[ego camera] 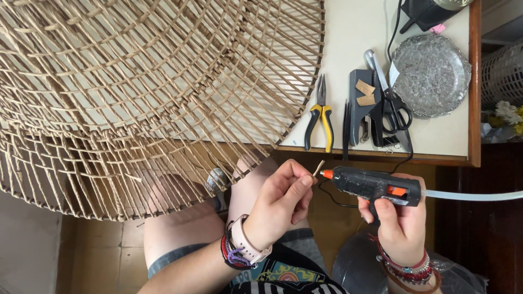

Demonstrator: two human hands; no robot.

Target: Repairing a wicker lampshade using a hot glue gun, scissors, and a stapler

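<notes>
Because the orange nozzle of the black glue gun (376, 186) sits almost touching the tip of the short tan stick (318, 167), the likeliest trouble, as I judge it, is hot glue stringing or dripping onto the fingertips (305, 181) pinching that stick — they are very close to the tip. The left hand (280, 204) is closed in a fine pinch on the stick, while the right hand (400, 218) is wrapped around the gun's grip, a finger at the trigger, both held below the worktop's front edge (381, 158). Beyond them the large woven rattan frame (152, 92) overhangs the worktop's left side, with yellow-handled pliers (320, 117), black scissors (393, 106) and a silver dish (430, 75) lying toward the right — the frame could catch stray glue threads.
</notes>
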